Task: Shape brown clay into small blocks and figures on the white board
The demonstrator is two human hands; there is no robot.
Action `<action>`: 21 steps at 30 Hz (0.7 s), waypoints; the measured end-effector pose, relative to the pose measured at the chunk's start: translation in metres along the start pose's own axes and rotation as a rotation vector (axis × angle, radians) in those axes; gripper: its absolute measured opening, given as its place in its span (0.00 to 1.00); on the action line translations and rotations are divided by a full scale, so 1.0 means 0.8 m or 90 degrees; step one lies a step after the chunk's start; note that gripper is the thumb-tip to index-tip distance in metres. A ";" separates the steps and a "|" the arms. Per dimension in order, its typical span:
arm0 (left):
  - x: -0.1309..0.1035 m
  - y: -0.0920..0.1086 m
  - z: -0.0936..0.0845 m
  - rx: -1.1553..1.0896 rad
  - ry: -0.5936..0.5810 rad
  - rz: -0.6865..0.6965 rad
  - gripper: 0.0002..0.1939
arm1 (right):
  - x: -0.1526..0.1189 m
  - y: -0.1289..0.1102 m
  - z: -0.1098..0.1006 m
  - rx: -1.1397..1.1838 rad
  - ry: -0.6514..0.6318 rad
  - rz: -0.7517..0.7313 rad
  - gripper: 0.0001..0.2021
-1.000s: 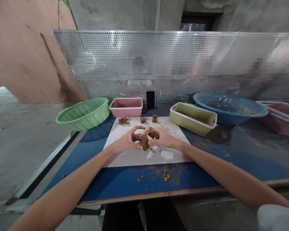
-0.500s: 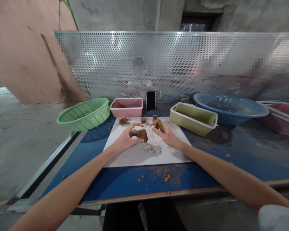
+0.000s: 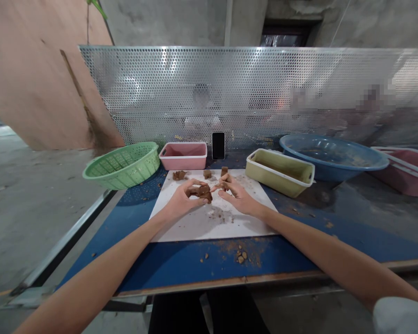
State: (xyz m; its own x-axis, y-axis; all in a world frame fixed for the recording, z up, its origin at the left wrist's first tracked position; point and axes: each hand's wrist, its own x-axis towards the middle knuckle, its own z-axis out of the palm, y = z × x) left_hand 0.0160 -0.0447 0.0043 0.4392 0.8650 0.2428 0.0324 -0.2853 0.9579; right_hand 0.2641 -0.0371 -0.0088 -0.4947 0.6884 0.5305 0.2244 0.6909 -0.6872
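Note:
My left hand (image 3: 183, 200) is closed around a brown lump of clay (image 3: 205, 192), its thumb at the near side and its fingers curling over the far side. The lump looks blocky, with an uneven top. Just to the right is my right hand (image 3: 237, 195), with its fingers bent and apart and the fingertips at the lump's right side. Whether they touch it is hard to tell. Both hands are above a white board (image 3: 181, 227) marked with brown crumbs. Behind them lie a rough clay piece (image 3: 179, 175), a small clay block (image 3: 207, 174) and another clay block (image 3: 224, 170).
A green basket (image 3: 125, 174), a pink bin (image 3: 183, 162) and an upright phone (image 3: 218, 146) stand at the back. Rightward are an olive bin (image 3: 275, 178), a blue basin (image 3: 330, 171) and another pink bin (image 3: 400, 178). Clay crumbs (image 3: 242, 256) lie near the front edge.
My right hand has moved slightly left, bringing its fingertips to the clay lump. The lump has tilted a little in my left hand, which stays in nearly the same place.

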 end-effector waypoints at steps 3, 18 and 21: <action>0.000 -0.004 -0.002 0.014 0.005 -0.002 0.27 | 0.000 -0.001 -0.002 -0.001 0.003 -0.010 0.15; -0.003 0.007 0.008 0.075 0.025 0.042 0.21 | 0.000 -0.005 -0.001 -0.051 -0.020 -0.022 0.14; -0.003 0.006 0.009 0.094 0.035 0.041 0.19 | 0.001 -0.009 -0.001 -0.083 -0.030 -0.029 0.13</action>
State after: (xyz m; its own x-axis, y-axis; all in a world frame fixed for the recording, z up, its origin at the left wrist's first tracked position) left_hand 0.0214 -0.0512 0.0074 0.3954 0.8628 0.3151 0.1389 -0.3953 0.9080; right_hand 0.2628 -0.0417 -0.0029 -0.5453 0.6462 0.5339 0.3066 0.7466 -0.5904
